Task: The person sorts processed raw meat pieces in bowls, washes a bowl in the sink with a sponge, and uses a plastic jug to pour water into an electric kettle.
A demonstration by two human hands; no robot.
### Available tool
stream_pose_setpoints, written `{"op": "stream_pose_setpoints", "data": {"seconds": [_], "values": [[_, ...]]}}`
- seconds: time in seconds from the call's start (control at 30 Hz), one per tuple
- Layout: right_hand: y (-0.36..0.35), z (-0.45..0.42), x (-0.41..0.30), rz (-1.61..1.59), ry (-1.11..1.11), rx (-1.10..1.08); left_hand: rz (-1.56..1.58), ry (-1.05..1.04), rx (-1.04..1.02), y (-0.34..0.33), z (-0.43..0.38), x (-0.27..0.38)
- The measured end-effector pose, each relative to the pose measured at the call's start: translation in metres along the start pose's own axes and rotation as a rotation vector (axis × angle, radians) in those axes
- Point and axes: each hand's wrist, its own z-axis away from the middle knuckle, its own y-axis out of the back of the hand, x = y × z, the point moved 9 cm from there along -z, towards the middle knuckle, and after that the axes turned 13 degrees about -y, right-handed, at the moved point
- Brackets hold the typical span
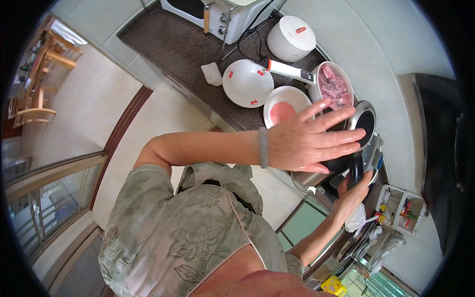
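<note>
My left hand [308, 139], wet and with its fingers spread, is held palm down over a dark vessel with a metal rim [365, 122]. It grips nothing; I cannot tell whether the fingertips touch the rim. Below it, my right hand [354, 193] is closed around a black curved handle [356, 172] beside the dark vessel. Just past the left fingers is a white pot [315, 76] of raw meat [335, 86], its long white handle [289, 70] bearing a small display. A white bowl [269, 98] with pink liquid [282, 112] stands partly behind the left hand.
A white dish with red motifs [246, 83], a white cloth or paper [212, 74], a lidded white pot [291, 39] and a white countertop oven [237, 22] stand on the dark counter [178, 44]. A wall rack [402, 211] and a white plastic bag [356, 219] are at right.
</note>
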Motion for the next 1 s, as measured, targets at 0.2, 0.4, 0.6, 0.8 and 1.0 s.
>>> {"op": "stream_pose_setpoints", "data": {"seconds": [0.2, 0.4, 0.6, 0.8, 1.0], "values": [[0.0, 0.065, 0.047, -0.389, -0.522, -0.101, -0.032, 0.1, -0.277, -0.025, 0.023, 0.049], [-0.067, 0.091, 0.051, -0.43, -0.538, -0.32, -0.086, 0.252, -0.238, 0.015, 0.074, 0.046], [-0.176, 0.111, -0.035, -0.182, 0.123, -0.477, -0.302, 0.507, -0.057, 0.113, 0.13, 0.002], [-0.351, 0.153, -0.092, 0.186, 0.548, -0.663, -0.494, 0.55, 0.059, 0.191, 0.199, -0.027], [-0.426, 0.194, -0.143, -0.384, 0.933, -0.223, -0.462, 0.699, -0.01, 0.217, 0.24, -0.066]]}}
